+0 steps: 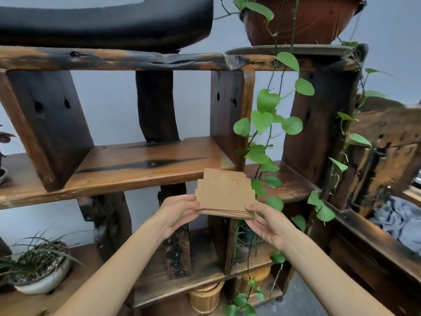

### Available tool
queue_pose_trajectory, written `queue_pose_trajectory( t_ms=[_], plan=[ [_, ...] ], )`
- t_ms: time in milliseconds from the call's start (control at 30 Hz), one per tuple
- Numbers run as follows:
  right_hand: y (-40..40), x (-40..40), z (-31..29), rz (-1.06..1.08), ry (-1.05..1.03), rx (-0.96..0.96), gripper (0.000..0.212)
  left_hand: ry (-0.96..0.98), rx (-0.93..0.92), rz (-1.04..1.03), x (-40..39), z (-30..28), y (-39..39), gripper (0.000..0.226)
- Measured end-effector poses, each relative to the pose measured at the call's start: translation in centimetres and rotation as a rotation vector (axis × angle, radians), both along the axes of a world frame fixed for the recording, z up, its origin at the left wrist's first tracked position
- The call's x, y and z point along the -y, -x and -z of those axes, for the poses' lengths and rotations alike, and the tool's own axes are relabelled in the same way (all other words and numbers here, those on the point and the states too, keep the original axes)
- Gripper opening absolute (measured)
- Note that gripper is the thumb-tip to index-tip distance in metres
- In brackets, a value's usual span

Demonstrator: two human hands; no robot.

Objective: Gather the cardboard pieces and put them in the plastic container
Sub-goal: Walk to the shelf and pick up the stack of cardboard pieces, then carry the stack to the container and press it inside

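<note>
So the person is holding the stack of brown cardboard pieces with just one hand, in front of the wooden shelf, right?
Not quite. The head view shows both hands on the stack of brown cardboard pieces: the left hand grips its left edge and the right hand its right edge. The rest is right: the stack is held in front of the dark wooden shelf.

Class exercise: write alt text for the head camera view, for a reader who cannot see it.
Two bare hands, left hand and right hand, hold a stack of cardboard pieces in front of a dark wooden shelf unit with a trailing green vine. No plastic container is visible.
</note>
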State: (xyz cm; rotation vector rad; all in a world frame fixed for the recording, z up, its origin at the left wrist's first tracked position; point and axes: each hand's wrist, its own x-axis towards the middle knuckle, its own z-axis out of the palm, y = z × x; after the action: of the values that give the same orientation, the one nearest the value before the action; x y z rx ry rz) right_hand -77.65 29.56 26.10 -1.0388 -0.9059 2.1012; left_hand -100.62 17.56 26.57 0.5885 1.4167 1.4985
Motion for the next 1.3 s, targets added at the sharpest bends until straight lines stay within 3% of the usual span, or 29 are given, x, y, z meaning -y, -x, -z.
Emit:
queue_pose_trajectory(
  t_ms=[300,500,933,1300],
  plan=[
    [-7.5,2.3,5.2,0.157,-0.009,0.121,0.026,0.083,0.161,0.107,-0.3,6.7,-6.4,0.054],
    [-14.6,4.6,9.3,0.264,0.022,0.163,0.031,0.158,0.165,0.208,-0.8,9.8,-12.4,0.063],
    [-33.9,12.7,14.5,0.489,0.106,0.209,0.024,0.307,0.132,0.496,-0.4,15.9,-30.6,0.052],
    [-45.5,20.3,17.5,0.665,0.168,0.190,0.033,0.409,0.116,0.698,2.3,19.7,-42.9,0.051]
  ],
)
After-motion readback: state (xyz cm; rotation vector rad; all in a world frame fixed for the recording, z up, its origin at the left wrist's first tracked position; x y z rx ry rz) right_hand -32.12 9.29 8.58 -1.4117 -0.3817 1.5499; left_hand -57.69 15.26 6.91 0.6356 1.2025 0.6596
